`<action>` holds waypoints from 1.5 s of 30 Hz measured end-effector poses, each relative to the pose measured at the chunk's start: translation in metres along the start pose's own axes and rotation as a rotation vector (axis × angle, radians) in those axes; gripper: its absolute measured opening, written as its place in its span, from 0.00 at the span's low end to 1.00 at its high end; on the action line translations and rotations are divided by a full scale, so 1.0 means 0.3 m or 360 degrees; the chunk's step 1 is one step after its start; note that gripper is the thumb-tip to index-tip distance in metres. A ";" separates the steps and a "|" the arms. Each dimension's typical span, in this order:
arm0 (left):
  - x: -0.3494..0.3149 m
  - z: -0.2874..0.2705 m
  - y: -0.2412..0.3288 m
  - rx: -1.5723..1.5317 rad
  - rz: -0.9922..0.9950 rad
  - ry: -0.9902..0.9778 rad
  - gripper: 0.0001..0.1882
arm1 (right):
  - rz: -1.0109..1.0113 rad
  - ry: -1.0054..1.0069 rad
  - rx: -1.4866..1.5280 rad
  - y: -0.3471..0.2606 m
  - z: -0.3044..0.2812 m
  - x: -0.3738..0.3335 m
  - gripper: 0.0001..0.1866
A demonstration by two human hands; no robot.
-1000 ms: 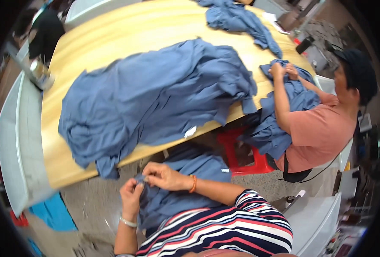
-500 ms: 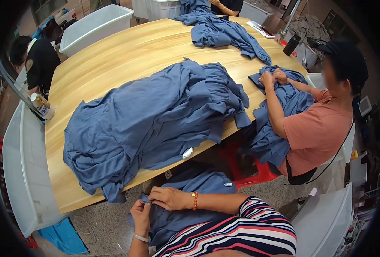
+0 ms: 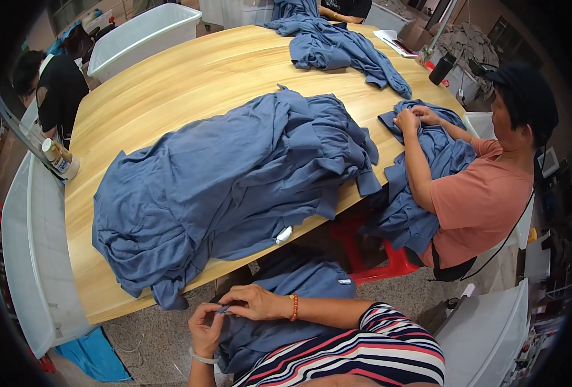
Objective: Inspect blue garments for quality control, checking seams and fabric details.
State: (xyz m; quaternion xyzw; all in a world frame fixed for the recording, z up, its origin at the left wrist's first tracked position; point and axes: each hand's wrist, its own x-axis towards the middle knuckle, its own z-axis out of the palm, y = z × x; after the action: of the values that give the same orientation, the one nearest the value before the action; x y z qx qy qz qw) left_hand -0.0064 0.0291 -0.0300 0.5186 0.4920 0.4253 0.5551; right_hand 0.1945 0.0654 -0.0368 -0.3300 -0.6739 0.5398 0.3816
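A blue-grey shirt (image 3: 286,329) lies over my lap, with a small white label on its right part. My left hand (image 3: 205,327), a pale bangle at its wrist, pinches a small folded edge of this shirt. From the right, my right hand (image 3: 254,302), wearing an orange bead bracelet, holds the same edge, fingertips almost touching the left ones. The exact part of the shirt between the fingers is too small to make out. Just beyond my hands, a large heap of blue-grey shirts (image 3: 196,174) covers the near part of the wooden table (image 3: 170,84).
To the right, a person in a salmon T-shirt (image 3: 483,193) handles another blue-grey shirt (image 3: 437,155) near a red stool (image 3: 389,261). More shirts (image 3: 344,55) lie at the table's far side. White tubs (image 3: 145,40) stand around; a spray can (image 3: 60,158) is at the left edge.
Both my hands have shifted slightly down and left with the shirt edge. The flap that stuck up between them is now mostly tucked between the fingertips.
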 end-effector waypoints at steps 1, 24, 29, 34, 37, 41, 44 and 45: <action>0.000 0.002 0.001 -0.0004 -0.0002 -0.0002 0.07 | 0.0005 0.0000 -0.0002 0.007 -0.004 -0.003 0.10; -0.030 0.039 -0.002 0.0437 0.0078 0.0153 0.07 | 0.0234 -0.0117 -0.0322 0.003 0.008 0.002 0.07; -0.023 0.098 -0.028 0.0972 0.0691 0.0375 0.06 | 0.0122 0.0136 -0.0575 0.025 0.049 -0.019 0.06; -0.061 0.062 -0.056 0.0814 0.0220 0.0414 0.07 | -0.0158 -0.0028 -0.0702 0.015 0.059 0.009 0.05; -0.041 -0.025 -0.063 0.0956 0.0255 0.0238 0.08 | -0.0152 -0.0378 -0.0570 -0.004 0.028 0.023 0.08; -0.027 -0.107 -0.053 0.0767 0.0096 0.0141 0.06 | 0.0075 -0.0421 -0.0640 0.014 -0.025 0.029 0.12; -0.046 -0.139 -0.029 0.0172 -0.0340 0.0157 0.04 | 0.0143 -0.0170 -0.0968 -0.045 -0.002 0.050 0.14; -0.052 -0.148 -0.023 0.0236 -0.0344 0.0129 0.05 | 0.0068 -0.0101 -0.0920 -0.056 0.033 0.055 0.15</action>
State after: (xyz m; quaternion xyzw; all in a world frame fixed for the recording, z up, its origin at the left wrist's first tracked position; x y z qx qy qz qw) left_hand -0.0529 0.0201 -0.0344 0.4846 0.5973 0.3461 0.5373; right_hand 0.1772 0.0713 -0.0190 -0.4220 -0.8042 0.3433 0.2392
